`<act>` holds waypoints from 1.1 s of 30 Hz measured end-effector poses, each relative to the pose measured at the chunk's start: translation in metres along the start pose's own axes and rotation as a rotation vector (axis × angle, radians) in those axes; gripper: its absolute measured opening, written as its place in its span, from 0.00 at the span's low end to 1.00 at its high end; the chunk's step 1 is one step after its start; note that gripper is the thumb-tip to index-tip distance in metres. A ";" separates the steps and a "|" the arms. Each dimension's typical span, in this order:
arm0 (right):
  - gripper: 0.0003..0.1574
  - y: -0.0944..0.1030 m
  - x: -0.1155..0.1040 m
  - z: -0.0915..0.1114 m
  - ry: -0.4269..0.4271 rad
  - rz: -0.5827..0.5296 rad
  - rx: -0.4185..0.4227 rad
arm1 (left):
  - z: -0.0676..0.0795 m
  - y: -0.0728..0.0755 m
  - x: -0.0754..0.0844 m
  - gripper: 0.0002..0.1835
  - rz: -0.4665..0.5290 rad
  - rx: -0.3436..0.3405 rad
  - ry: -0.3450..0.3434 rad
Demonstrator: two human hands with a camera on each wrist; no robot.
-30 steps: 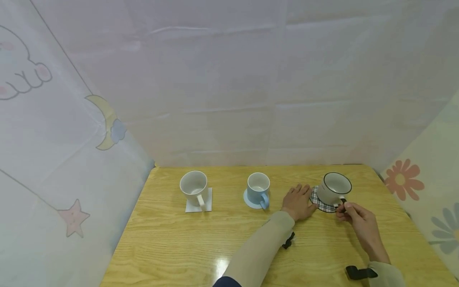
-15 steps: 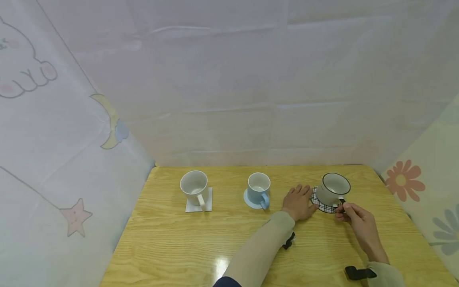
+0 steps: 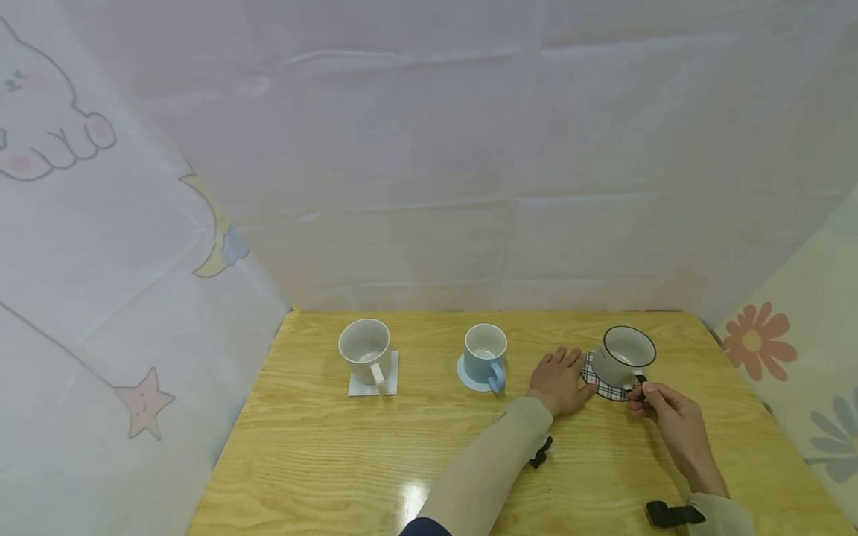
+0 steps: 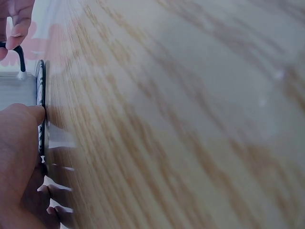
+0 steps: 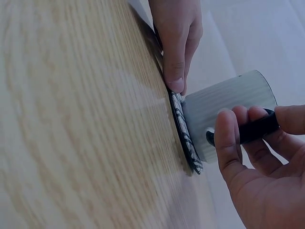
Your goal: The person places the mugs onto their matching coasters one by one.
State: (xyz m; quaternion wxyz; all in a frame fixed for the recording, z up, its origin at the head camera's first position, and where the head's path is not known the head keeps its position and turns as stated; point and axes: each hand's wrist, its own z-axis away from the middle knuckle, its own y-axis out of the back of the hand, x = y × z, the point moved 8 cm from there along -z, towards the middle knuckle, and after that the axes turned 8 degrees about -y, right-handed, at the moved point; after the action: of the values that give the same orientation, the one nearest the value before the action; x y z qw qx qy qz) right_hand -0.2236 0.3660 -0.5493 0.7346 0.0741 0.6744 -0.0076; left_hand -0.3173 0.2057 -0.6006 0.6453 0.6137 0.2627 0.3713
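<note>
A white mug point(image 3: 620, 361) with a dark rim and a black handle stands on a round plaid coaster point(image 3: 606, 388) at the right. My right hand point(image 3: 678, 424) grips the mug by its handle point(image 5: 255, 130), thumb on one side and fingers curled on the other. Left of the coaster, my left hand point(image 3: 558, 381) lies with its fingers extended on the table. Its thumb point(image 5: 175, 83) presses on the coaster's edge, as the right wrist view shows. From the left wrist, the coaster point(image 4: 42, 90) appears edge-on beside the thumb.
A blue mug point(image 3: 481, 363) rests on a round light-blue coaster point(image 3: 467, 378) left of my left hand. Farther left, a larger white mug point(image 3: 362, 353) stands on a square white coaster point(image 3: 392, 378). Behind the wooden table point(image 3: 322, 461) hangs a pale cloth point(image 3: 402, 186).
The mug has shifted very slightly left on its coaster, with the right hand still at its handle. My left hand stays in place. The head view has turned a little.
</note>
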 end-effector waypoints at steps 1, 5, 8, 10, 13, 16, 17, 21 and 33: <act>0.25 0.000 0.000 0.000 -0.002 0.002 0.000 | 0.001 0.000 0.000 0.39 -0.003 -0.003 -0.001; 0.26 0.000 0.000 0.001 -0.002 0.017 0.002 | 0.006 0.006 0.002 0.38 -0.017 0.006 -0.005; 0.26 0.000 -0.001 0.001 -0.002 0.033 0.008 | 0.009 0.010 0.003 0.38 -0.019 0.022 -0.010; 0.27 0.000 -0.001 0.001 -0.002 0.034 0.009 | 0.009 0.011 0.003 0.38 -0.017 0.027 -0.011; 0.27 -0.001 -0.002 0.001 -0.003 0.038 0.010 | 0.006 0.007 0.003 0.38 -0.010 0.004 -0.007; 0.28 -0.001 -0.002 0.002 -0.008 0.056 0.014 | 0.004 0.003 0.003 0.38 -0.012 -0.006 -0.002; 0.28 -0.001 -0.002 0.001 -0.009 0.068 0.018 | 0.003 0.003 0.003 0.38 -0.015 -0.007 -0.002; 0.31 -0.001 -0.003 0.001 -0.013 0.131 0.036 | 0.003 0.003 0.003 0.39 -0.021 -0.006 -0.006; 0.33 -0.002 -0.006 0.000 0.017 0.252 0.034 | 0.005 0.004 0.004 0.39 -0.009 -0.017 -0.004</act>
State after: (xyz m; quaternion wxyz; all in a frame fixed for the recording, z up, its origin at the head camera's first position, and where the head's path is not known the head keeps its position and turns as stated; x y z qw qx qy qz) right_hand -0.2246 0.3638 -0.5433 0.7225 0.1708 0.6658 0.0739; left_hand -0.3117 0.2054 -0.5954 0.6528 0.6078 0.2607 0.3694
